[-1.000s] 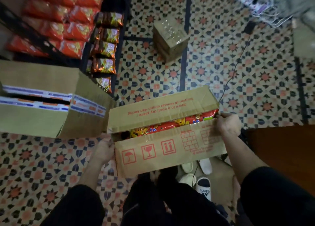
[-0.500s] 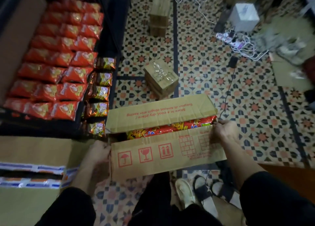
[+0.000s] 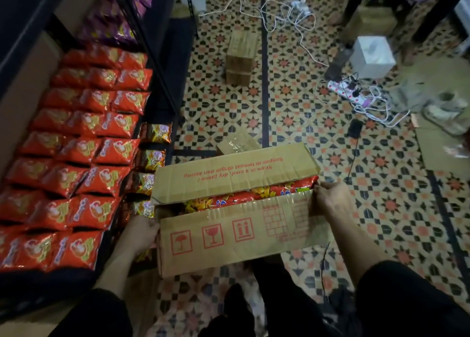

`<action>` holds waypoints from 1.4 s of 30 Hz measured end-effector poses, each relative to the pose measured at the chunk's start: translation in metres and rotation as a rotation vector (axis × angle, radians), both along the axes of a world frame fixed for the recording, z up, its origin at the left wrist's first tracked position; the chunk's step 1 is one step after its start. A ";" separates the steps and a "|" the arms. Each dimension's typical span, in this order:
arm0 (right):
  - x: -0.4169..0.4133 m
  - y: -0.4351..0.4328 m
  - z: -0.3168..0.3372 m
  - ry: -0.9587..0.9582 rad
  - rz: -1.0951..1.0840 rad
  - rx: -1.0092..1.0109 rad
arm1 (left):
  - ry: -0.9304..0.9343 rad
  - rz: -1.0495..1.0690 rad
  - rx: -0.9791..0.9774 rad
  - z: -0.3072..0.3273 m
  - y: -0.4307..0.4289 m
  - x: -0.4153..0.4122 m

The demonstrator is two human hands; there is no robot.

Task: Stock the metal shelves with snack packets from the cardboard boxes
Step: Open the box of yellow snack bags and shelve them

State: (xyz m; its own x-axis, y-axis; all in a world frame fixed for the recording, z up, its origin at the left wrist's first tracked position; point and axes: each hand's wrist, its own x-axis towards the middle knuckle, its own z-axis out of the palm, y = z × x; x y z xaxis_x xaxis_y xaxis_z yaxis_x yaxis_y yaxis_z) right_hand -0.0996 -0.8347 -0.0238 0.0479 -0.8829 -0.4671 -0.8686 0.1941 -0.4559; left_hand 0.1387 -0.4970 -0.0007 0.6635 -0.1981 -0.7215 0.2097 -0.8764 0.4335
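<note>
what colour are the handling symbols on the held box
Red handling symbols on the brown cardboard box; head view.

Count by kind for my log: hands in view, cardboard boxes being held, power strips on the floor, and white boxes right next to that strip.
Hands: 2, the left hand and right hand, one gripping each end of the box
Held cardboard box: 1
Power strip: 1
White box: 1
Total: 5

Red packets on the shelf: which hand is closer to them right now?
Left. The left hand grips the box at the end beside the red packets; the right hand grips the opposite end, farther away.
</note>
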 end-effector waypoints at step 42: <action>0.282 -0.243 -0.103 -0.105 -0.138 0.201 | -0.038 -0.100 0.161 -0.149 -0.239 0.303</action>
State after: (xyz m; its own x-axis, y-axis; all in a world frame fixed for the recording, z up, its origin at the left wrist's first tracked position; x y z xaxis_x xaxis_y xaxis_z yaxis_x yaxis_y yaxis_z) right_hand 0.1827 -1.0777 -0.1271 -0.0086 -0.7747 -0.6323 -0.7775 0.4028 -0.4829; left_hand 0.4417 -0.7363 -0.1500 0.6738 -0.1484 -0.7239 0.1044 -0.9507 0.2921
